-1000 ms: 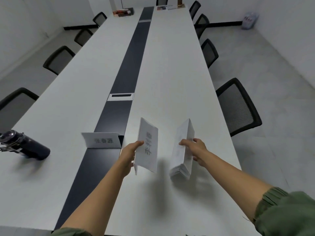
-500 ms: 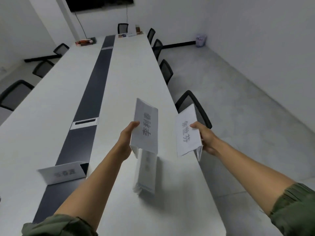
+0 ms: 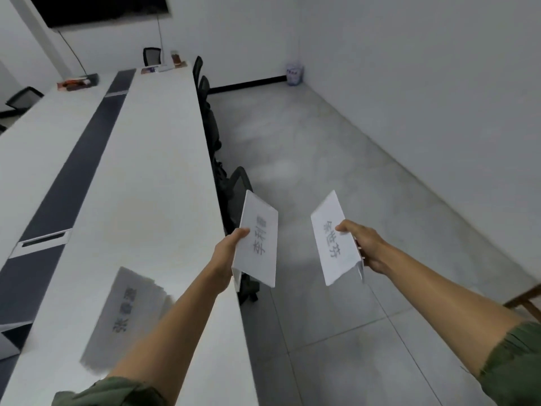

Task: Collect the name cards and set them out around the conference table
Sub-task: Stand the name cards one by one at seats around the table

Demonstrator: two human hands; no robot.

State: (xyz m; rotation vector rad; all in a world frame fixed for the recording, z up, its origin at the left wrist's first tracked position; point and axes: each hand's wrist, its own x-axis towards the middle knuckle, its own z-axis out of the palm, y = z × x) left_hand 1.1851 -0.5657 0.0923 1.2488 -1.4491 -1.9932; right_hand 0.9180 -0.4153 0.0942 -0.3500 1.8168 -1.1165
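The left hand (image 3: 227, 253) pinches a folded name card (image 3: 259, 240) by its near edge, thumb on the printed face and fingers hidden behind it. The right hand (image 3: 364, 244) pinches a second card (image 3: 332, 244) the same way, with only its thumb and knuckles showing. Both cards hang in the air just past the long edge of the conference table (image 3: 152, 171), over the floor and a partly hidden chair (image 3: 240, 186). A blurred stack of cards (image 3: 126, 312) lies on the tabletop, its corner covered by the left forearm.
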